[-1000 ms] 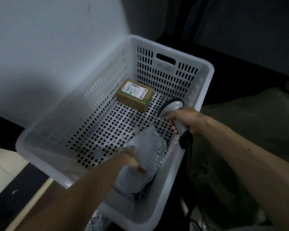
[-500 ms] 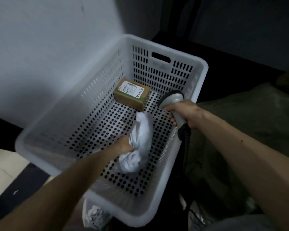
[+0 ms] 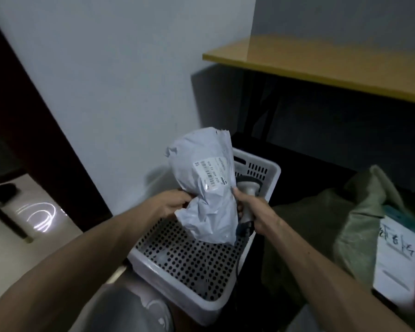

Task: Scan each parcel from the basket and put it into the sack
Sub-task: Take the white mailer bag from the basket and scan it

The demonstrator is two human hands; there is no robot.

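The parcel (image 3: 206, 188) is a grey plastic mailing bag, held up in the air over the far end of the basket (image 3: 177, 293) and touching neither its floor nor its walls. The left hand (image 3: 171, 203) has its fingers curled round the bag's pinched-in middle from the left side. The right hand (image 3: 254, 213) is wrapped round the handle of the scanner (image 3: 249, 186), with its thumb seeming to brush the bag's right edge. The bag crumples wherever it is squeezed and its lower half hangs in loose folds, so I would judge the contents soft and light, clothing perhaps, with nothing stiff inside to break. The film looks smooth and a little glossy, so a loose hold could slip. The bunched waist, where the left hand is now, looks the surest place to take it, since the gathered plastic gives the fingers something to bite on. The label (image 3: 210, 174) sits on the fuller upper half, facing me, and it curves with the bulge. I expect it wants pulling flat before the scanner can read it, and fingers should keep off it. Being so limp, it should drop into the green sack (image 3: 359, 219) by the basket's right side easily and settle beside the white box (image 3: 398, 259) there.
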